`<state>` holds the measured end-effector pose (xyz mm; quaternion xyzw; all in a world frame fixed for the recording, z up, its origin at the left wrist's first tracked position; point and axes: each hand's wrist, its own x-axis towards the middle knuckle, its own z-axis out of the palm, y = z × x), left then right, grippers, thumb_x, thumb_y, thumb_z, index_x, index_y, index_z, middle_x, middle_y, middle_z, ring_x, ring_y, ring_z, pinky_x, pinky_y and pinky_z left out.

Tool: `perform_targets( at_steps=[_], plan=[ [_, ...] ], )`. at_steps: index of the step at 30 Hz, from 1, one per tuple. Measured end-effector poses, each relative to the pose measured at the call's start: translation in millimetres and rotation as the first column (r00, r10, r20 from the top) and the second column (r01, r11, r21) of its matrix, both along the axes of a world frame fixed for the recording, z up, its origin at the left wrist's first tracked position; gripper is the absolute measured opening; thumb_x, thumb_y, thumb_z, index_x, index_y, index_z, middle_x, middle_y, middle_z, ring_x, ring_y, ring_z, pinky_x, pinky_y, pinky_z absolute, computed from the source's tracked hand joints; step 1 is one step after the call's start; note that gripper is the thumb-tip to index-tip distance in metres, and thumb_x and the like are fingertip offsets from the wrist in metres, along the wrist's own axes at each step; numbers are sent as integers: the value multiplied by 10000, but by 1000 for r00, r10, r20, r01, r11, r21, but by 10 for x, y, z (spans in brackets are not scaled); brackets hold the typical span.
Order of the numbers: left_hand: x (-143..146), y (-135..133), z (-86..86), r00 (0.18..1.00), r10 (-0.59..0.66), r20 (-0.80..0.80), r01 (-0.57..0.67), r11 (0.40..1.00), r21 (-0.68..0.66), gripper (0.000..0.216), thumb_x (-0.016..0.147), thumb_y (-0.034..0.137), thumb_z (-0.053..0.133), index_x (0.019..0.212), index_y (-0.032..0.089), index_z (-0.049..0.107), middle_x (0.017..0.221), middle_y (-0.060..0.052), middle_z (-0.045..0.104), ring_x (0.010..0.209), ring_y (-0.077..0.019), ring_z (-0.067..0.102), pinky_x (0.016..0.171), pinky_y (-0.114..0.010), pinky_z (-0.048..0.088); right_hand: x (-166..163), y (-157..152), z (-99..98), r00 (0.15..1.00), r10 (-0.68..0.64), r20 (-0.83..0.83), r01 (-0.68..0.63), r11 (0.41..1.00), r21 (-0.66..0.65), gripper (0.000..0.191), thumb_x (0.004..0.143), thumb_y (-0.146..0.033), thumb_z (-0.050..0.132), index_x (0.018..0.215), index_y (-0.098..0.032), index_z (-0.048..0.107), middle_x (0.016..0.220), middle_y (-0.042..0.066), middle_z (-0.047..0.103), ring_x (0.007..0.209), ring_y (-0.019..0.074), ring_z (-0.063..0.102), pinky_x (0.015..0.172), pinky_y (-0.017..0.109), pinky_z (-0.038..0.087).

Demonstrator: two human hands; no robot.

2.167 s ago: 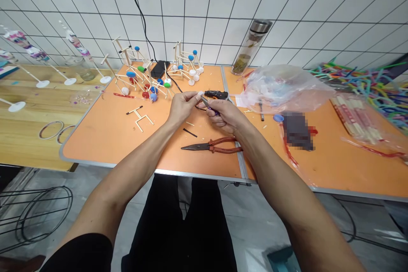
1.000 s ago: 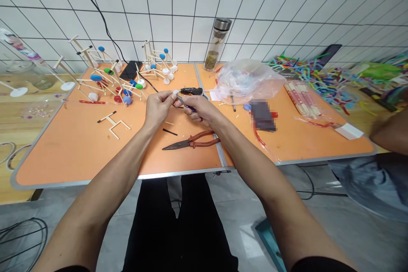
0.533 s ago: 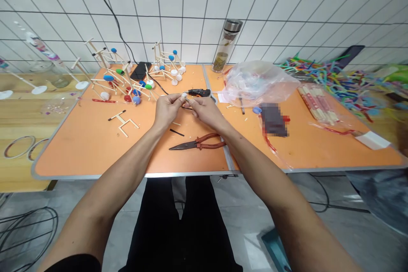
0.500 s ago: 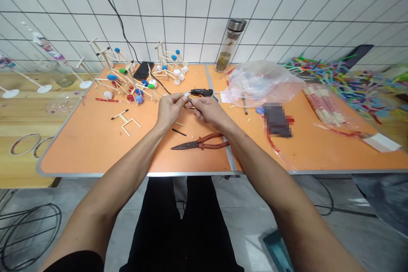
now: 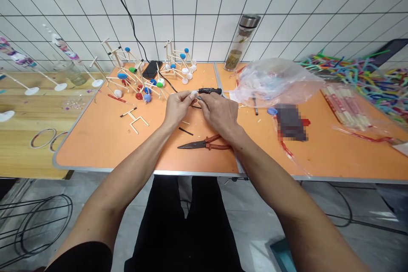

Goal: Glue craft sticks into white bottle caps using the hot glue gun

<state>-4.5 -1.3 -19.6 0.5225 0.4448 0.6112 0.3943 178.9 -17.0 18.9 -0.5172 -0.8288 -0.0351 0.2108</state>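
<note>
My left hand [image 5: 178,108] pinches a small white bottle cap [image 5: 193,93] above the orange table [image 5: 105,136]. My right hand [image 5: 218,112] is closed around a thin tool with a metal tip whose point meets the cap; most of the tool is hidden by my fingers. Just behind my hands lies a black glue gun [image 5: 209,91]. Red-handled pliers [image 5: 205,143] rest on the table below my right wrist.
Stick-and-cap models [image 5: 140,78] stand at the back left, with a phone [image 5: 151,69] and cable. A glass bottle [image 5: 241,42], a clear plastic bag [image 5: 276,83], a stick packet [image 5: 344,108] and coloured straws [image 5: 366,76] lie to the right. A loose stick frame [image 5: 135,119] lies left.
My hands stay together on the cap and tool. My right hand has rolled over, so the tool is more hidden. The view has swung slightly left.
</note>
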Motion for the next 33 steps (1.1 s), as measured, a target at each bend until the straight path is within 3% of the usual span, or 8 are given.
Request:
perform_targets(
  at_steps=[6, 10, 12, 15, 18, 22, 25, 33],
  plan=[
    [11, 11, 19, 996, -23, 90, 24, 1000, -20, 607, 721, 768, 999, 891, 198, 879, 909, -56, 849, 928, -211, 808, 951, -370, 653, 7, 3, 16, 1000, 1, 3, -1, 1000, -5, 501, 1227, -471, 446, 1552, -281, 776, 1311, 156, 842, 1018, 305, 751, 747, 354, 396],
    [-4, 4, 9, 999, -21, 30, 20, 1000, 7, 572, 780, 755, 967, 918, 204, 897, 896, -42, 839, 892, -198, 784, 921, -348, 636, 13, 42, 34, 985, 43, -168, -61, 993, -104, 468, 1222, -453, 465, 1425, -264, 842, 1269, 128, 867, 1111, 318, 762, 797, 349, 444],
    [-10, -7, 11, 1000, -11, -9, 11, 999, 35, 540, 828, 735, 939, 944, 208, 907, 903, -41, 840, 897, -205, 781, 916, -342, 626, 22, 95, 28, 940, 87, -331, -152, 973, -176, 448, 1209, -444, 487, 1253, -247, 886, 1162, 97, 878, 1066, 300, 762, 796, 341, 450],
    [-11, -36, 40, 995, 23, -96, -18, 998, 56, 512, 888, 719, 888, 925, 209, 906, 917, -49, 853, 931, -231, 785, 911, -341, 609, 26, 176, -8, 836, 96, -540, -282, 920, -274, 476, 1188, -457, 498, 989, -208, 852, 815, 49, 791, 791, 231, 696, 733, 321, 441],
    [-11, -60, 87, 986, 57, -154, -49, 997, 54, 532, 890, 738, 876, 892, 206, 899, 906, -55, 856, 927, -239, 776, 883, -335, 593, 12, 222, -53, 746, 41, -665, -348, 875, -336, 491, 1168, -556, 545, 932, -208, 799, 645, 3, 674, 639, 181, 595, 662, 291, 426],
    [-33, -50, 119, 993, 56, -106, -53, 998, 34, 563, 809, 763, 945, 876, 206, 896, 888, -73, 860, 894, -250, 771, 807, -342, 602, 3, 237, -62, 629, -81, -773, -452, 771, -449, 578, 1099, -765, 640, 953, -217, 754, 646, 8, 688, 499, 134, 477, 527, 271, 341],
    [-54, -26, 112, 996, 60, -66, -61, 998, -1, 585, 751, 770, 987, 849, 203, 886, 809, -67, 827, 796, -224, 741, 744, -336, 601, 6, 236, -28, 569, -138, -811, -515, 709, -481, 593, 1085, -793, 663, 955, -218, 722, 680, 26, 727, 446, 104, 405, 473, 264, 283],
    [-68, 32, 107, 976, 86, 201, -60, 990, -130, 549, 654, 639, 1063, 856, 197, 808, 895, -55, 833, 813, -161, 775, 822, -299, 672, -12, 223, 65, 513, -204, -834, -509, 711, -486, 484, 1131, -679, 681, 981, -219, 713, 693, -20, 668, 499, 88, 414, 494, 222, 319]
  ],
)
